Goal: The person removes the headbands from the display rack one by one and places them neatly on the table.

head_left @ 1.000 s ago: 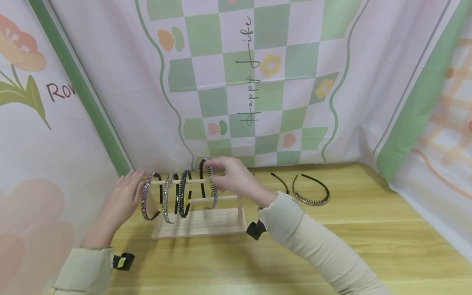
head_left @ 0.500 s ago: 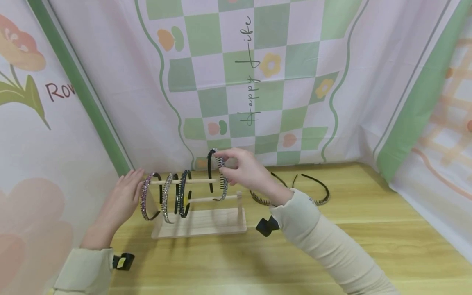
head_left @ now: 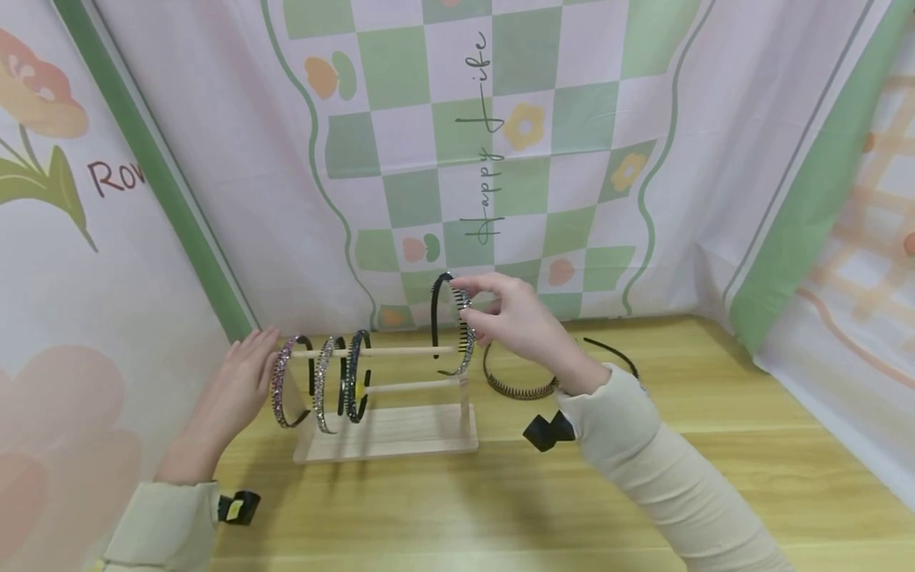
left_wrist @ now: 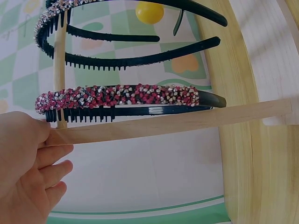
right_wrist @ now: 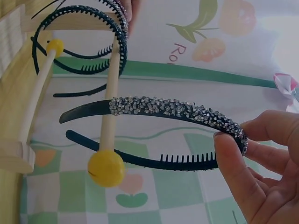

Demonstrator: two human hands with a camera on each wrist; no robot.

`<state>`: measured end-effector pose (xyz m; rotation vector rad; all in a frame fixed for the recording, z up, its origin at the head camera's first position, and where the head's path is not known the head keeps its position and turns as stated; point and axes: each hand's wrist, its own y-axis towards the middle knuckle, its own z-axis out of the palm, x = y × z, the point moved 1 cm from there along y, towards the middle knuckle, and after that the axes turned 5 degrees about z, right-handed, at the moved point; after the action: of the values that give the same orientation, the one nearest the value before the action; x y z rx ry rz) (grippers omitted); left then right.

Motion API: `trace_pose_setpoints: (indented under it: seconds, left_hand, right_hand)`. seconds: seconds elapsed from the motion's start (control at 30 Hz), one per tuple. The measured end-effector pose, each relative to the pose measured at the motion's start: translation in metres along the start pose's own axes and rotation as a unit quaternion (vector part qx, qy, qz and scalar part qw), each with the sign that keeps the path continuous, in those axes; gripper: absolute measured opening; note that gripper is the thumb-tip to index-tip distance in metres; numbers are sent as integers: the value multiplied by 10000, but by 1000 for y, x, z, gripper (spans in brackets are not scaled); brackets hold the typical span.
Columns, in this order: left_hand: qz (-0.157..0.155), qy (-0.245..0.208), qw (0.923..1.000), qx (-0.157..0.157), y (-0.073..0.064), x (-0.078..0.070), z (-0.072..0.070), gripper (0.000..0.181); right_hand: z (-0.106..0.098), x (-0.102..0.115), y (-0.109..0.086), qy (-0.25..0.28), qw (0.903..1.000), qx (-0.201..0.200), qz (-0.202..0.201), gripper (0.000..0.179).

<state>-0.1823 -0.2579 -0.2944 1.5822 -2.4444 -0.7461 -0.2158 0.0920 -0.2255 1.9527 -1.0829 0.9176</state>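
My right hand [head_left: 518,318] pinches a silver rhinestone headband [right_wrist: 173,107] at its curved top between thumb and fingers. The headband's two arms straddle the upper rod near its yellow ball end [right_wrist: 106,168]. At the far left of the wooden headband rack [head_left: 386,433], my left hand [head_left: 239,381] holds the top of the upright [left_wrist: 140,126] between thumb and fingers. Three headbands hang on the upper rod: a pink-and-silver one [left_wrist: 117,96] nearest the left hand, a silver one [head_left: 323,385] and a dark one [head_left: 353,377].
Right of the rack, a brown toothed headband [head_left: 522,393] lies on the wooden table [head_left: 643,492]. A black headband [head_left: 615,353] beside it is partly hidden by the right arm. The lower rod carries a yellow ball [right_wrist: 54,46]. Printed fabric [head_left: 400,191] hangs behind.
My right hand has drawn the silver headband to the right and slightly up, along the upper rod toward its free end. The left hand and the rack have stayed put.
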Motion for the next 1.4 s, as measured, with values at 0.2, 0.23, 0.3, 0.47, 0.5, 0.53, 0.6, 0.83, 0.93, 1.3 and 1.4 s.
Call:
trace_pose_setpoints:
  seconds: [0.2,0.23,0.3,0.47,0.5,0.53,0.6,0.83,0.93,1.3,1.4]
  left_hand:
    - [-33,-32,10000,35,0,0,0,39]
    - [-43,-37,10000,46,0,0,0,39]
    - [-56,-34,10000,56,0,0,0,40]
    - [-63,-13,10000,63,1,1,0,40]
    - [-60,-11,10000,64,1,1,0,40]
    - [-56,-4,10000,61,1,1,0,40]
    - [-64,-6,10000,68,0,1,0,40]
    - [-77,2,9999,99,0,1,0,40]
    - [-77,-2,9999,109,0,1,0,40]
    - [-106,10,9998,163,0,1,-1,40]
    - [-124,23,9997,187,0,2,-1,40]
  right_hand:
    - [-13,-4,-4,44,9999,-110,2,40]
    - [-15,-4,-4,38,9999,-139,25,40]
    - [-19,-5,-5,31,9998,-192,59,40]
    - [-31,-9,-8,-86,9994,-326,89,41]
    - [-33,-9,-9,-93,9993,-349,96,42]
    - [-35,-9,-10,-105,9992,-383,108,42]
    - [-41,-10,-12,-144,9987,-457,180,44]
    - [-64,-15,-20,-315,9961,-798,220,45]
    - [-75,-19,-23,-289,9951,-925,173,45]
    - [-112,-41,-33,-305,9886,-1408,430,47]
    - [-122,-48,-37,-498,9838,-1578,683,47]
